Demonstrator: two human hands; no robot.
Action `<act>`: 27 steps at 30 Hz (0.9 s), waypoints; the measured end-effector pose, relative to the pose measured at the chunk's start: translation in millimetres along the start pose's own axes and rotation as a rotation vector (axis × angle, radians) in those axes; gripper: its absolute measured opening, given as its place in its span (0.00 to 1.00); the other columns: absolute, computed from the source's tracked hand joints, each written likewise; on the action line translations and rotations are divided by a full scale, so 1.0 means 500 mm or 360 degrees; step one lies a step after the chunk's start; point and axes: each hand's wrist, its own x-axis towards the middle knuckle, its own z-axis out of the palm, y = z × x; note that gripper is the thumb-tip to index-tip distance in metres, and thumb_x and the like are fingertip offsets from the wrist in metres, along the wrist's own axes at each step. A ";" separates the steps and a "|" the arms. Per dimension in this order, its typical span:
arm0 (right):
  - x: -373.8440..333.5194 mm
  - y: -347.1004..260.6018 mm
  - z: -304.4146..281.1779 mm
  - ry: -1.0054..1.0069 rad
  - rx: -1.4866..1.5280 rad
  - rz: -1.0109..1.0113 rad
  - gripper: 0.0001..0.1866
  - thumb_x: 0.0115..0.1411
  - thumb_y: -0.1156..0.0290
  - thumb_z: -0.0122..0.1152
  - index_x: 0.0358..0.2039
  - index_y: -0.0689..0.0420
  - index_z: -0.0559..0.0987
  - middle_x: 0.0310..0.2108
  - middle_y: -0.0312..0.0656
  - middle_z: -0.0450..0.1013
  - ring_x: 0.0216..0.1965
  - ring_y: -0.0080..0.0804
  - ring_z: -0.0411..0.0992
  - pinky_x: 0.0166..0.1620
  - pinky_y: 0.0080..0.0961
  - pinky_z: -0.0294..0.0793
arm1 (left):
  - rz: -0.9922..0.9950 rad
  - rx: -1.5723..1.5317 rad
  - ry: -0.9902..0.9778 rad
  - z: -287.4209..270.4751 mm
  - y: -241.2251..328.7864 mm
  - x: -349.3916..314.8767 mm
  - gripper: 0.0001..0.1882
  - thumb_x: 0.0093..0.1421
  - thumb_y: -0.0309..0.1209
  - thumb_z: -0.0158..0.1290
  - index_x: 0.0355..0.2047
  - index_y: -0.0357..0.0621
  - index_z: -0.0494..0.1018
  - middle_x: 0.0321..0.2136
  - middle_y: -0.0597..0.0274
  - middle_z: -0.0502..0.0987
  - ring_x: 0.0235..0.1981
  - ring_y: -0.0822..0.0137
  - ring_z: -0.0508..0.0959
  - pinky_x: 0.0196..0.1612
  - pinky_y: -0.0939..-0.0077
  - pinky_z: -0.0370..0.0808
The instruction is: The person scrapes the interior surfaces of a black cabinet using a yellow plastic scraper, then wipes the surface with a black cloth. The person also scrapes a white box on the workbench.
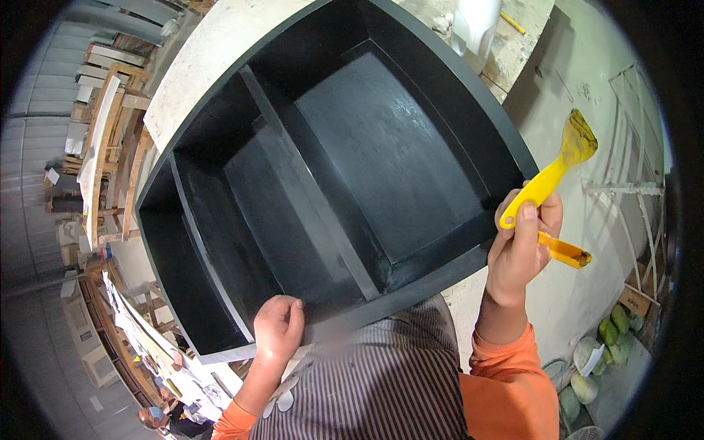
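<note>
Three compartments assembled; finish looks incomplete, patchy.
Three o'clock: right fingers grasp yellow scraper, amber tool; seven o'clock: left fingers curled, grip unclear.

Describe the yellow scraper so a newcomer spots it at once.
Find the big black box; by its right corner is the right-hand grip. The scraper is the upper of two tools held there, slanting up and right. Unlike the orange tool beneath, it is bright yellow with a fanned, dark-smudged end.
</note>
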 end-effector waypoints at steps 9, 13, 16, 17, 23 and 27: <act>-0.002 -0.011 -0.008 -0.0066 0.0134 0.0196 0.17 0.62 0.72 0.52 0.50 0.63 0.68 0.36 0.38 0.67 0.33 0.19 0.65 0.40 0.18 0.67 | 0.0897 0.0145 -0.0210 -0.023 0.122 0.076 0.21 0.54 0.25 0.55 0.50 0.41 0.73 0.55 0.47 0.71 0.60 0.46 0.68 0.62 0.50 0.63; -0.004 -0.011 -0.013 -0.0083 0.0137 0.0203 0.16 0.62 0.72 0.51 0.49 0.62 0.68 0.36 0.37 0.67 0.33 0.19 0.65 0.39 0.17 0.67 | 0.1048 0.0240 -0.0692 -0.008 0.176 0.095 0.36 0.56 0.41 0.56 0.63 0.43 0.62 0.64 0.48 0.62 0.69 0.51 0.56 0.70 0.48 0.44; -0.007 -0.011 -0.015 -0.0093 0.0152 0.0195 0.15 0.62 0.73 0.51 0.49 0.62 0.68 0.35 0.37 0.67 0.32 0.19 0.64 0.39 0.16 0.67 | 0.1009 0.0470 -0.0768 0.008 0.180 0.119 0.36 0.57 0.46 0.55 0.64 0.49 0.62 0.66 0.52 0.59 0.70 0.55 0.53 0.69 0.39 0.39; -0.008 -0.011 -0.017 -0.0104 0.0152 0.0192 0.15 0.62 0.73 0.51 0.49 0.62 0.68 0.35 0.37 0.67 0.32 0.19 0.64 0.39 0.16 0.66 | 0.1047 0.0493 -0.0679 0.010 0.176 0.129 0.35 0.58 0.47 0.54 0.64 0.49 0.63 0.65 0.53 0.59 0.70 0.55 0.53 0.68 0.38 0.40; -0.009 -0.011 -0.017 -0.0144 -0.0187 0.0065 0.11 0.65 0.65 0.48 0.44 0.56 0.66 0.30 0.37 0.66 0.26 0.17 0.63 0.31 0.12 0.63 | 0.0983 0.0606 -0.0519 0.005 0.154 0.206 0.32 0.59 0.49 0.52 0.62 0.51 0.65 0.65 0.54 0.60 0.70 0.55 0.53 0.68 0.38 0.42; -0.006 -0.018 -0.020 -0.0161 -0.0135 0.0152 0.14 0.59 0.69 0.51 0.45 0.60 0.68 0.33 0.39 0.67 0.30 0.19 0.63 0.37 0.16 0.65 | 0.0957 0.0671 -0.0499 -0.013 0.146 0.262 0.31 0.62 0.50 0.49 0.63 0.52 0.63 0.65 0.55 0.59 0.70 0.55 0.53 0.68 0.41 0.45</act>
